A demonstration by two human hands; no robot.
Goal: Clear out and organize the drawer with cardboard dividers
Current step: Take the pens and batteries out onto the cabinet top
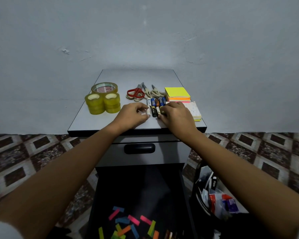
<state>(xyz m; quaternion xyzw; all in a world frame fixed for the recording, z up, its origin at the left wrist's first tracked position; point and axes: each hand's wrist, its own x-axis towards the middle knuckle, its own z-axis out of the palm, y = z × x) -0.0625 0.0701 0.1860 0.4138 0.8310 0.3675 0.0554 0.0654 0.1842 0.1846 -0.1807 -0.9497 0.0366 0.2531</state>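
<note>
Cabinet top against pale wall, patterned floor, left hand and right hand both pinching batteries near front edge, open drawer holding coloured tabs, bin of wrappers

Glossy yellow plastic tape rolls, matt paper sticky notes, smooth grey laminate cabinet top.

Open room along the back of the surface — tape rolls, scissors and sticky notes line the middle, batteries crowd the front.
</note>
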